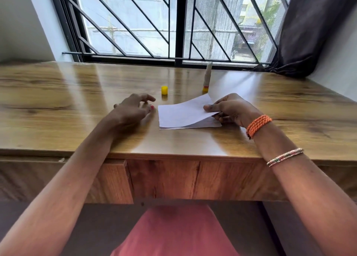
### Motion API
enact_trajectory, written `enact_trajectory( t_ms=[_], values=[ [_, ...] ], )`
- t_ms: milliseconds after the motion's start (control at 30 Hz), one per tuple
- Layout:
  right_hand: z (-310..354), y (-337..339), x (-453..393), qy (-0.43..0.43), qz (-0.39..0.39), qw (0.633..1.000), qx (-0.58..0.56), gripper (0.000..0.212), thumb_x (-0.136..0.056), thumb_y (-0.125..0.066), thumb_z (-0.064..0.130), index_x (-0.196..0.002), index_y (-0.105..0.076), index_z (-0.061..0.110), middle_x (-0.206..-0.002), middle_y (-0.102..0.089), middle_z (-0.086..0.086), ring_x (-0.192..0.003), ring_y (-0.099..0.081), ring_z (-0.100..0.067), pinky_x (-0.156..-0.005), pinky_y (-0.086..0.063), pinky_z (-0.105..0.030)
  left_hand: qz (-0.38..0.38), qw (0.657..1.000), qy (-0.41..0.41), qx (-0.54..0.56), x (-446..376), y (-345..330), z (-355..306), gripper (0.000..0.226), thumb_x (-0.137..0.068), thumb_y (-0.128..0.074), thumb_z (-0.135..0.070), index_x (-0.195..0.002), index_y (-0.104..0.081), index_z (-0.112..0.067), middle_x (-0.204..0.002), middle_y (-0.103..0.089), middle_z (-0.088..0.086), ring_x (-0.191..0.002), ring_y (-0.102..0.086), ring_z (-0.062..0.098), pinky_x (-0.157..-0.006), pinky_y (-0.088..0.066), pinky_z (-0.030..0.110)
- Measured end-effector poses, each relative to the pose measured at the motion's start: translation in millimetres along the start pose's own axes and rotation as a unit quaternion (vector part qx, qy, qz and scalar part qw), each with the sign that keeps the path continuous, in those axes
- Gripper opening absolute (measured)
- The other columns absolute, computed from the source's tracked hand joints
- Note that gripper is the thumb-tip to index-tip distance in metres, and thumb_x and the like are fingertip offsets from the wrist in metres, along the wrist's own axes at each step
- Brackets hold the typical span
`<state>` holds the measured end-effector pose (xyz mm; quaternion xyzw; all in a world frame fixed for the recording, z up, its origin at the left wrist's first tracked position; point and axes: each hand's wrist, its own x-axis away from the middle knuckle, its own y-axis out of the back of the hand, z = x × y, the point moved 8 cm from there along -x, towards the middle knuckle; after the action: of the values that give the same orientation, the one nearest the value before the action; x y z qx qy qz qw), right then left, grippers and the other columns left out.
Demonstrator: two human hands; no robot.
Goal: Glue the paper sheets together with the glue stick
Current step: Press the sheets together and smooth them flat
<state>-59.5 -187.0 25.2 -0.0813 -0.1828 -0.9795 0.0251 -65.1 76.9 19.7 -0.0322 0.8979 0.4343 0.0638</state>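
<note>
Two white paper sheets lie stacked in the middle of the wooden table. My right hand pinches the right edge of the top sheet and holds it lifted, so the bottom sheet shows beneath. My left hand hovers just left of the papers, fingers spread, holding nothing. The glue stick stands upright and uncapped behind the papers. Its yellow cap sits apart to the left on the table.
A barred window runs along the table's far edge. A dark curtain hangs at the back right. Drawer fronts sit under the near edge.
</note>
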Motion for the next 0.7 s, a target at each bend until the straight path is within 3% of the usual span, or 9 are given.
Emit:
enact_trajectory(
  t_ms=[167, 500, 700],
  values=[
    [0, 1, -1, 0.005, -0.006, 1.0, -0.006, 0.018, -0.079, -0.075, 0.008, -0.075, -0.059, 0.005, -0.062, -0.056, -0.008, -0.028, -0.05, -0.003, -0.034, -0.042, -0.013, 0.016, 0.997, -0.071, 0.001, 17, -12, -20, 0.041, -0.08, -0.047, -0.043, -0.118, -0.058, -0.032, -0.117, -0.065, 0.001, -0.115, -0.054, 0.018, -0.109, -0.033, 0.045],
    [-1, 0, -3, 0.011, -0.005, 1.0, -0.012, 0.025, -0.079, -0.076, 0.008, -0.097, -0.06, 0.002, -0.066, -0.057, -0.008, -0.029, -0.051, -0.004, -0.035, -0.044, -0.014, 0.104, 0.989, -0.082, -0.06, 30, -19, -23, 0.082, -0.055, -0.043, -0.075, -0.129, -0.047, -0.04, -0.141, -0.046, -0.011, -0.129, -0.043, 0.018, -0.113, -0.026, 0.045],
    [-2, 1, -5, 0.006, -0.009, 1.0, -0.01, 0.024, -0.079, -0.076, 0.009, -0.095, -0.06, 0.003, -0.068, -0.058, -0.007, -0.03, -0.052, -0.003, -0.036, -0.045, -0.014, 0.166, 0.977, -0.094, -0.092, 35, -21, -24, 0.081, -0.064, -0.049, -0.069, -0.139, -0.031, -0.043, -0.151, -0.03, -0.015, -0.139, -0.028, 0.014, -0.117, -0.018, 0.037]
  ],
)
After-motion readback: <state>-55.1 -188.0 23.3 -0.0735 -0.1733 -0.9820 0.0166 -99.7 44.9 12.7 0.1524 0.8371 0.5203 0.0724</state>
